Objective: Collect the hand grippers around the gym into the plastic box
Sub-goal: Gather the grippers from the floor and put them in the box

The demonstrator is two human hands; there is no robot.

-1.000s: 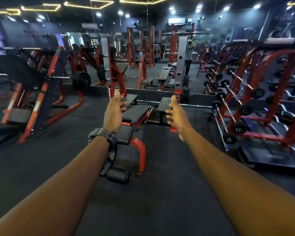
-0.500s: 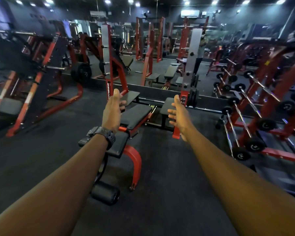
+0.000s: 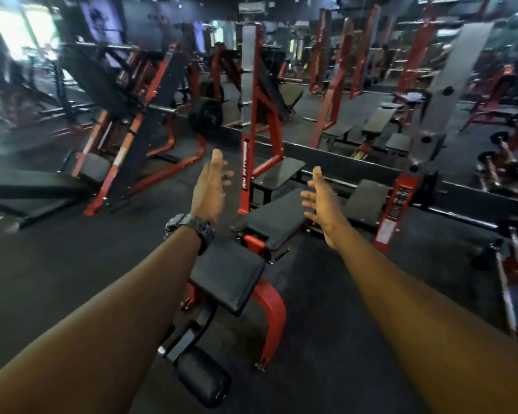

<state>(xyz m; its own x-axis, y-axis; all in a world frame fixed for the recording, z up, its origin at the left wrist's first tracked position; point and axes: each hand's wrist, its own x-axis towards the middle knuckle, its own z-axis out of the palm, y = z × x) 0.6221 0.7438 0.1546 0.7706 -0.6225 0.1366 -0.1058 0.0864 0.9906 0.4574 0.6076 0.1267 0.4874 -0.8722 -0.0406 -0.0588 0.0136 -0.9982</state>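
Note:
Both my arms stretch forward over the gym floor. My left hand (image 3: pixel 208 189), with a black watch on its wrist, is empty with fingers apart. My right hand (image 3: pixel 323 201) is also empty, fingers spread. Both hover above a black-padded bench on a red frame (image 3: pixel 269 309). I see no hand gripper and no plastic box in this view.
A red and black plate-loaded machine (image 3: pixel 138 138) stands to the left. A red upright rack (image 3: pixel 251 115) rises just behind the bench. Barbells on a red rack (image 3: pixel 509 264) line the right edge. A mirror wall (image 3: pixel 356 85) runs across the back. Dark rubber floor lies all around.
The view has swung left and tipped down, so the bench is closer and lower in frame. Both hands stay outstretched and empty, with fingers a little more spread.

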